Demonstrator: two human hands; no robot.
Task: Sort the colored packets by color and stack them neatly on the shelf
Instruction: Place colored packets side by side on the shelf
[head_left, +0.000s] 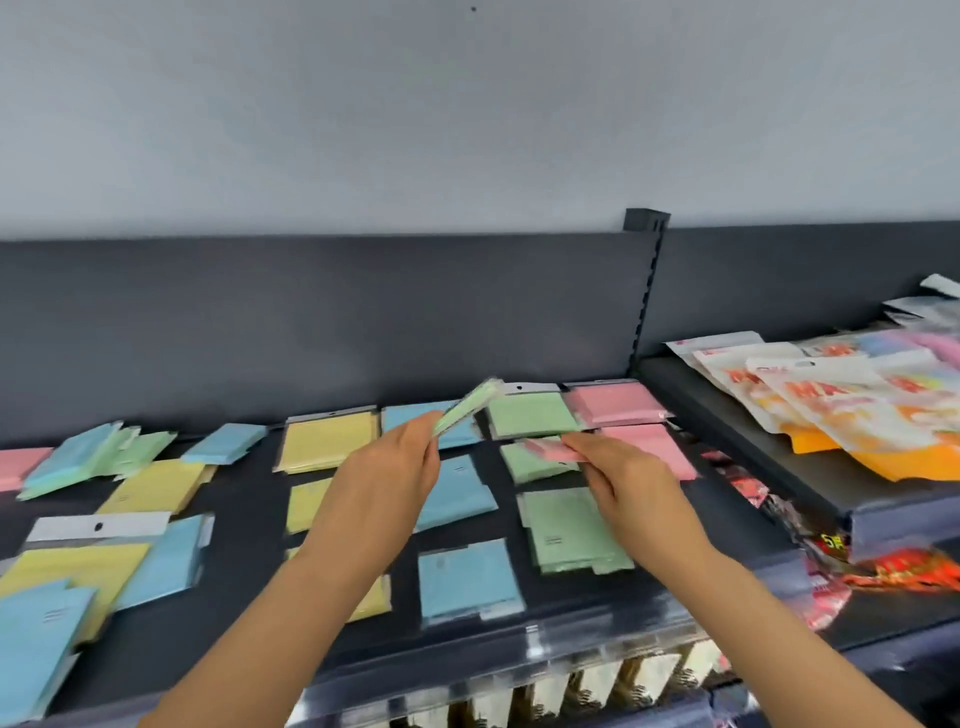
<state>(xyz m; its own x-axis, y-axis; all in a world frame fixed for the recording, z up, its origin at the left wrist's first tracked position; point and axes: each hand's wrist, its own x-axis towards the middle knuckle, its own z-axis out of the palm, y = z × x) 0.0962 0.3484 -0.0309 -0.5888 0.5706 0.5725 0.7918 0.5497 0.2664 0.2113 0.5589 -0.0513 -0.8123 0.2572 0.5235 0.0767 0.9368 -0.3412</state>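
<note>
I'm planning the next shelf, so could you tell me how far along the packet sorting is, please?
Done: on the dark shelf, flat plastic packets form a yellow row, blue row, green row and pink row. In hand: the left hand grips a mint-green packet; the right hand pinches a pink packet. Remaining: the mixed-colour jumble at the left end.

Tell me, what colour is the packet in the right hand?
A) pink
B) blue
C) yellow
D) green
A: the right hand pinches a pink packet, while the left hand holds a green packet.
</note>
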